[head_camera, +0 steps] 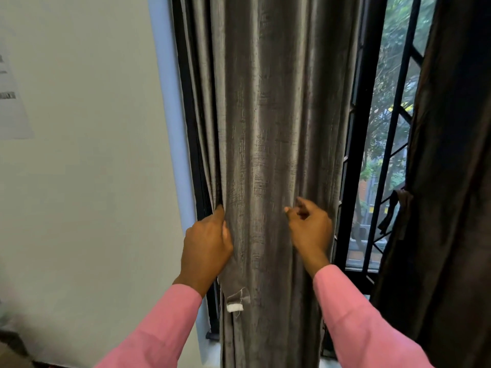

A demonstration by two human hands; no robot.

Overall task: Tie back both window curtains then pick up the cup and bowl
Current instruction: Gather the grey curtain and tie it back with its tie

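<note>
A grey curtain (268,128) hangs gathered in front of the window's left side. My left hand (207,245) grips its left edge, fingers curled behind the folds. My right hand (309,229) is in front of the curtain's right part, fingers loosely bent, holding nothing. A short grey tie-back strap with a white end (236,301) dangles just below my left hand. At the right edge hangs a dark brown curtain (451,181), with a dark strap (396,211) hanging at its left side. No cup or bowl is in view.
A black window frame with diagonal bars (382,166) shows between the two curtains, with trees outside. A pale wall (93,181) fills the left, with a sheet of paper (13,102) stuck on it.
</note>
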